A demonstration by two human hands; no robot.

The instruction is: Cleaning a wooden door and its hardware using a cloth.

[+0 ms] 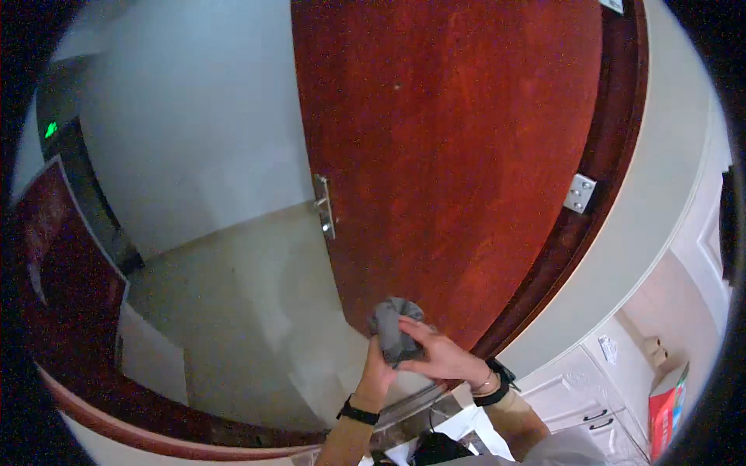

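Note:
A folded or rolled grey cloth point(391, 329) is gripped between my two hands in front of a reddish-brown wooden door point(449, 145). My left hand point(377, 368) supports the cloth from its lower left. On the right side my right hand point(437, 352) wraps over it, with the thumb and fingers spread along its face. Dark bands circle both wrists. The door stands open, with a metal lever handle point(324, 207) on its left edge and a steel hinge point(580, 193) on its right.
Beyond the doorway are a tiled floor point(233, 309) and a pale wall point(192, 116). A second dark red door panel point(64, 250) is at left. White cabinets point(565, 402) stand to the right; a red package point(666, 413) and a paper slip point(608, 348) rest there. Papers point(475, 428) lie below me.

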